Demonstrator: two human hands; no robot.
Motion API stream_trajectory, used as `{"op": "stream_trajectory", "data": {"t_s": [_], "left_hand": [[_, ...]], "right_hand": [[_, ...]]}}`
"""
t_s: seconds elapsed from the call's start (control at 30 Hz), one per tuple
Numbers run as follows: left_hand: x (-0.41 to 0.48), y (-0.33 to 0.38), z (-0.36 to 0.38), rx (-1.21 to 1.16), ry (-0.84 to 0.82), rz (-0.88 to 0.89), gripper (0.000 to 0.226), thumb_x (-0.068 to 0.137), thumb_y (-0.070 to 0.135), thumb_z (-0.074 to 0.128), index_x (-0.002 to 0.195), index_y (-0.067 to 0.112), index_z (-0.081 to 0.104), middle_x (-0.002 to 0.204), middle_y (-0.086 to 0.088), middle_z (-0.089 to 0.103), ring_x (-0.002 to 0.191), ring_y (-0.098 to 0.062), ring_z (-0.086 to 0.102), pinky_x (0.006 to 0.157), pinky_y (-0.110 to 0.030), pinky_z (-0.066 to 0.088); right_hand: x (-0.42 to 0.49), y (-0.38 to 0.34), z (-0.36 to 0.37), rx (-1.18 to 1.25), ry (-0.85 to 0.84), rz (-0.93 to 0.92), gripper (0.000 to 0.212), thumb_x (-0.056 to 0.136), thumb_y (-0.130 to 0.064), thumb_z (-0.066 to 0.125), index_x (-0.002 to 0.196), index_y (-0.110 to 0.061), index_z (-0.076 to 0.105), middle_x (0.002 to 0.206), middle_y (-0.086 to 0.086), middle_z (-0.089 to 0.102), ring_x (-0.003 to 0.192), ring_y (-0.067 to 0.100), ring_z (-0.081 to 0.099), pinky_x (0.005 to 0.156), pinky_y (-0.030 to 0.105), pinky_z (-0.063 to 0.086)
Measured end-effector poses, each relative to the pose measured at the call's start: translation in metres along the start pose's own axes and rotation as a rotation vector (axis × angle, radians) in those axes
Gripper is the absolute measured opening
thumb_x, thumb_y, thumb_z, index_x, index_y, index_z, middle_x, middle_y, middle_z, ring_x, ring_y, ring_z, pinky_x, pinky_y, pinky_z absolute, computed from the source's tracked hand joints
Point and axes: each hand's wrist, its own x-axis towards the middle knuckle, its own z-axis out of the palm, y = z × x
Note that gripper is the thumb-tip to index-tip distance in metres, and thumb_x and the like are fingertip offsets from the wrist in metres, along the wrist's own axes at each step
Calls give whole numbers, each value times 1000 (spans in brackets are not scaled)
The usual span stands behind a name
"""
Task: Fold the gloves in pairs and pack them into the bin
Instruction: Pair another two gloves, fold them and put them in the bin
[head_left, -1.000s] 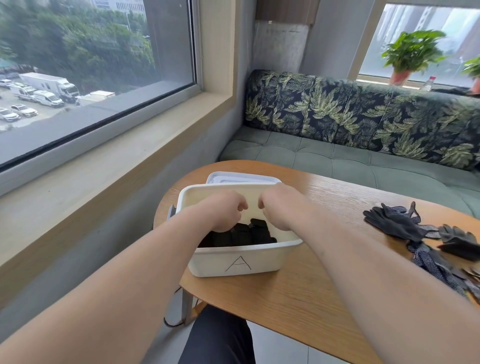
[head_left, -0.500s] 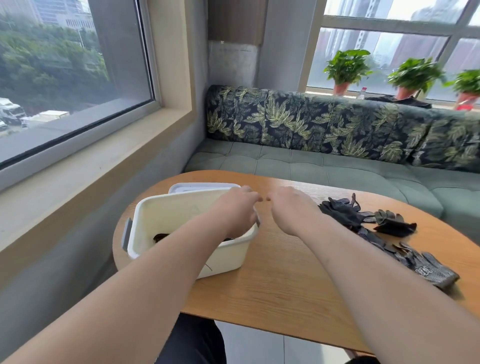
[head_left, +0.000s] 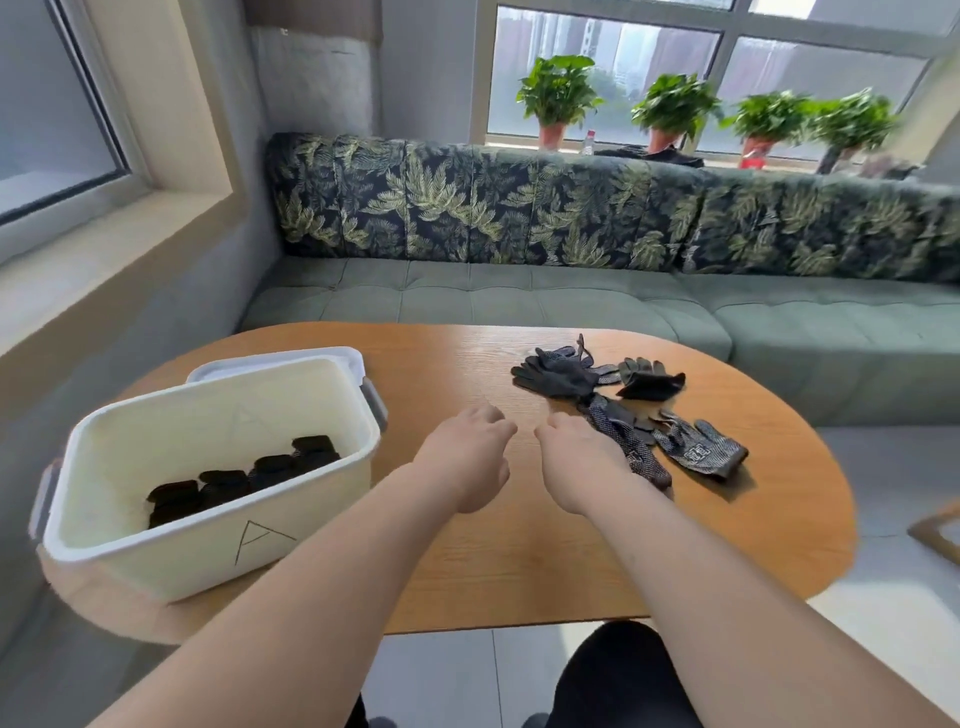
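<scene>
i'm in a lounge-like sitting corner high up in a city building: a leaf-print sofa (head_left: 571, 208) with green cushions wraps my oval wooden bench (head_left: 519, 545), potted plants (head_left: 558, 98) line the window sill, and towers show beyond the glass.

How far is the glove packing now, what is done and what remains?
Done: several folded dark bundles already lie in a row inside the white bin. In hand: nothing; the left hand and the right hand are both empty over the table, the right beside the pile. Left: the loose gloves, still unfolded.
</scene>
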Motion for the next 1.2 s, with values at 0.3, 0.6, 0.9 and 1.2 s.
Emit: {"op": "stream_trajectory", "data": {"t_s": [0.3, 0.6, 0.9, 1.2], "left_hand": [[7, 23, 74, -63, -73, 37, 61, 109, 29, 49, 165, 19, 27, 175, -7, 19, 159, -28, 21, 127, -42, 26], [4, 21, 124, -103, 87, 76, 72, 100, 42, 17, 168, 20, 26, 177, -4, 18, 165, -23, 9, 133, -39, 11], [5, 23, 133, -25, 174, 185, 72, 103, 41, 34, 170, 16, 23, 177, -3, 19, 165, -21, 9, 133, -44, 16], [7, 24, 134, 1, 170, 162, 66, 104, 46, 34, 167, 23, 33, 169, 0, 38, 161, -23, 24, 133, -44, 16]], "right_hand": [[-9, 48, 82, 169, 77, 244, 56, 105, -25, 51, 159, -18, 34, 174, 13, 17, 162, 35, 11, 130, 47, 22], [-23, 38, 124, 339, 377, 162, 50, 95, -23, 65, 145, -20, 63, 149, 1, 62, 141, 22, 51, 115, 43, 45], [-23, 37, 128, 424, 480, 107, 54, 90, -10, 65, 145, -13, 60, 144, 6, 59, 140, 25, 51, 114, 46, 50], [-26, 39, 131, 455, 455, -44, 58, 92, -14, 50, 151, -16, 53, 157, 3, 48, 149, 20, 43, 122, 39, 42]]}}
